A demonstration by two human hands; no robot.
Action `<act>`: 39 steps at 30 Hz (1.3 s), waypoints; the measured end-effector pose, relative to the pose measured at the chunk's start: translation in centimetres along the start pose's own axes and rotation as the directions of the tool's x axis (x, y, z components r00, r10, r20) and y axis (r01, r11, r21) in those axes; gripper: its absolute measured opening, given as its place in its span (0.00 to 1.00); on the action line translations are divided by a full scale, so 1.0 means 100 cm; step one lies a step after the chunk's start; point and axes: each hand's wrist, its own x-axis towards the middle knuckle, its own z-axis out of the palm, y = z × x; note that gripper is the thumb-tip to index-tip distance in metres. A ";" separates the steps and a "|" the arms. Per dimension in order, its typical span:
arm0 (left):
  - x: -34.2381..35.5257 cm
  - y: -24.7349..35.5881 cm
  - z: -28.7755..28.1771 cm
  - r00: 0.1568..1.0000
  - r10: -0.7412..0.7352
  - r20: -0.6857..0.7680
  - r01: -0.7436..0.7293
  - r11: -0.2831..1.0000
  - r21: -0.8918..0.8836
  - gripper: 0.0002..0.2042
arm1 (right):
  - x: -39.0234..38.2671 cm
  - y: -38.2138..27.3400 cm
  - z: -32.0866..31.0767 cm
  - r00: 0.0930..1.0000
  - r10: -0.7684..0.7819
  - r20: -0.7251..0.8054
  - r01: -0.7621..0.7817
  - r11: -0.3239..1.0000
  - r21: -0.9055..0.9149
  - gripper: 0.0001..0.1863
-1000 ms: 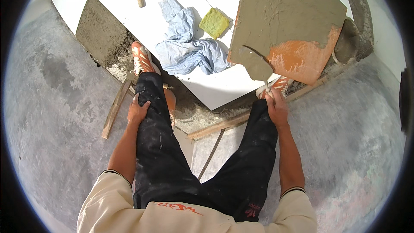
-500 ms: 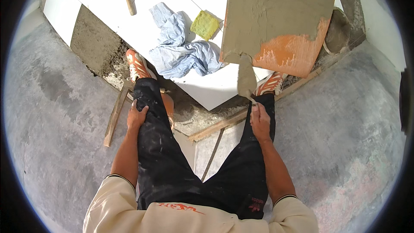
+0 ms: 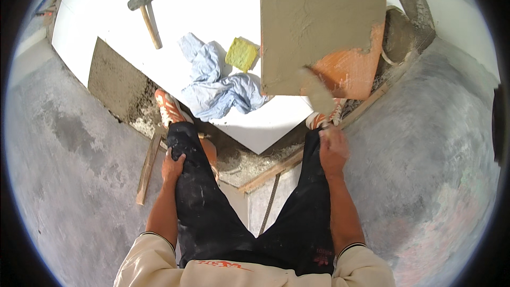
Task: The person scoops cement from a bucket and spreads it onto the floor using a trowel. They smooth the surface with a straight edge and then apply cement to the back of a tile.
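My right hand (image 3: pixel 333 151) is closed around the handle of a trowel, partly blurred by motion. The mortar-coated trowel blade (image 3: pixel 317 94) overlaps the near edge of a large tile, below its orange patch. That tile (image 3: pixel 350 77) lies with its ridged orange back up. Grey mortar (image 3: pixel 319 26) covers most of it, while the near right corner shows orange. On my left trouser leg, below the knee, rests my left hand (image 3: pixel 172 166), thumb apart from the fingers and holding nothing.
White floor tiles (image 3: pixel 255 133) stretch ahead, bearing a crumpled light-blue cloth (image 3: pixel 228 93), a yellow sponge (image 3: pixel 241 54) and a hammer (image 3: pixel 144 13). A mortar bucket (image 3: pixel 398 37) stands right of the coated tile. Wooden strips (image 3: pixel 276 174) edge the rough bed; another wood piece (image 3: pixel 147 172) lies left.
The trowel has swung right along the tile's near edge, its blade now tilted. My right hand has moved slightly right. My left hand stays on the leg; the whole view has shifted.
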 end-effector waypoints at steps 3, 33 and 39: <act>-0.011 -0.022 0.003 1.000 0.003 -0.021 -0.004 1.000 -0.030 0.42 | 0.020 -0.014 -0.003 0.966 -0.228 0.122 0.233 0.972 -0.029 0.16; -0.158 0.055 -0.057 0.997 -0.008 -0.073 0.026 0.970 0.240 0.31 | 0.212 0.190 -0.118 0.859 0.393 -0.327 -0.458 0.876 -0.150 0.15; -0.162 0.074 -0.051 0.994 -0.013 -0.110 0.040 0.968 0.249 0.31 | 0.362 0.231 -0.085 0.909 0.415 -0.038 -0.378 0.783 -0.495 0.12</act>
